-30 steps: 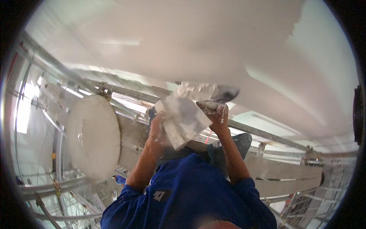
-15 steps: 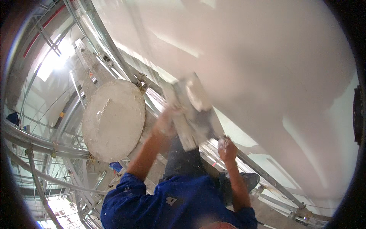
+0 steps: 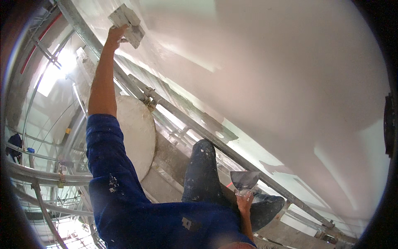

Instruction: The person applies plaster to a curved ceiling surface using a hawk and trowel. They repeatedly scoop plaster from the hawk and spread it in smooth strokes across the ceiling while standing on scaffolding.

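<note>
My left arm stretches far up and left. The left hand (image 3: 118, 35) is closed round the back of a plastering trowel (image 3: 127, 21), a grey, smeared rectangular plate that lies against or very close to the pale wall (image 3: 265, 74). Down by my knees, my right hand (image 3: 244, 202) grips a wide putty knife (image 3: 244, 179), its dark fan-shaped blade pointing up and away from me. The knife's handle is mostly hidden in the fingers. A large round plaster-covered surface (image 3: 137, 137) is partly behind my left arm.
A scaffold rail (image 3: 232, 151) runs diagonally between me and the wall. More metal tubes (image 3: 49, 176) curve along the left side. My paint-spotted knee (image 3: 201, 166) stands above the plank (image 3: 166, 153). Bright light (image 3: 54, 70) comes from the upper left.
My left hand has carried the trowel up and left to the wall, away from the putty knife. My right hand has drawn lower, toward me. The plaster lump on the round surface is no longer visible.
</note>
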A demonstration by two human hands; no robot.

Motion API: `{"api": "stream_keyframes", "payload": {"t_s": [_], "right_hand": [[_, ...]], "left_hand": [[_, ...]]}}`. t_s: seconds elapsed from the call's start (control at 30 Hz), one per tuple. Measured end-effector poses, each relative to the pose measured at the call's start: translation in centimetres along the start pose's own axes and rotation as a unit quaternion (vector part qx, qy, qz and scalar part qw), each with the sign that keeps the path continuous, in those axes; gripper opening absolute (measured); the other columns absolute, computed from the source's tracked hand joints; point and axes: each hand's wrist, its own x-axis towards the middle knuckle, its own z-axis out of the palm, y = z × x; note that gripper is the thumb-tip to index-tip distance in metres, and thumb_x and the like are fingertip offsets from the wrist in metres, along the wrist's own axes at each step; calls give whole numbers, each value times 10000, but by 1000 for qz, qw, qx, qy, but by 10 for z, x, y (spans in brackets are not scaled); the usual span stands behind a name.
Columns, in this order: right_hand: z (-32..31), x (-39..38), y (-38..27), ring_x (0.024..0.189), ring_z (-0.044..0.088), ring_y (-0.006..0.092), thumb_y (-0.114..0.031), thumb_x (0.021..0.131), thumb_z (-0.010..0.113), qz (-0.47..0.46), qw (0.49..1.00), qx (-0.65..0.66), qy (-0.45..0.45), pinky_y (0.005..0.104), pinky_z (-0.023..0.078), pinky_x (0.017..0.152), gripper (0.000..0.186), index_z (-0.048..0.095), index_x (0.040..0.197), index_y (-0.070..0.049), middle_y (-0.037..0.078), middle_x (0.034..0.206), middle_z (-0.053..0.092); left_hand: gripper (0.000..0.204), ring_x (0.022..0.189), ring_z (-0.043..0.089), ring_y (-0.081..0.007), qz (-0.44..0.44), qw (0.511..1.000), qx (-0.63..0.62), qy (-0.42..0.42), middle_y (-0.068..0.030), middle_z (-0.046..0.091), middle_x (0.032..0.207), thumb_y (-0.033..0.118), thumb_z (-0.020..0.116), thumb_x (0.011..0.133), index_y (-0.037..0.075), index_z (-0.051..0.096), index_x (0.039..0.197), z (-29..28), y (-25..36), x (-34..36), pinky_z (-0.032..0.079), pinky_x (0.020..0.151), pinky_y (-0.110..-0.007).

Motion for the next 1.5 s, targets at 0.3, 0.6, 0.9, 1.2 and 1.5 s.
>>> {"api": "stream_keyframes", "payload": {"t_s": [0.3, 0.6, 0.9, 1.2, 1.5], "right_hand": [[-38, 21, 14, 971, 401, 424, -254, 765, 542, -88, 993, -78, -30, 488, 367, 769, 283, 526, 1046, -280, 290, 1044, 413], [-38, 5, 12, 1000, 414, 345, -163, 796, 497, 6, 996, 39, 77, 436, 407, 772, 425, 401, 1195, -272, 270, 1064, 402], [-62, -1, 48, 966, 414, 362, -202, 727, 558, 13, 989, -51, 137, 457, 402, 729, 342, 522, 1063, -255, 160, 1043, 405], [-51, -49, 65, 1010, 388, 346, -272, 753, 570, 154, 968, 89, 175, 427, 412, 732, 265, 519, 997, -183, 182, 1032, 384], [-75, -100, 73, 1050, 371, 400, -281, 799, 492, 390, 884, 255, 28, 460, 355, 842, 261, 507, 1049, -207, 308, 1062, 382]], "left_hand": [[477, 831, 549, -227, 58, 996, 50, -37, -88, 540, 967, 234, 652, 666, 48, 461, 1062, 21, 16, 37, 474, 699, -391], [405, 732, 550, -201, 34, 999, 13, 6, -90, 558, 882, 186, 648, 654, 20, 505, 994, 104, 25, -42, 466, 605, -323], [241, 608, 538, -170, 212, 975, 40, 48, -92, 580, 702, 137, 602, 626, -17, 566, 807, 260, 88, -223, 437, 573, -306], [608, 1045, 431, -340, 288, 915, 282, 30, -248, 373, 1185, 256, 594, 687, -31, 367, 1172, 490, 207, -503, 434, 687, -440], [426, 800, 554, -351, 362, 919, 90, -130, -246, 493, 988, 142, 592, 662, -55, 449, 1011, 535, 235, -618, 470, 641, -380]]}}
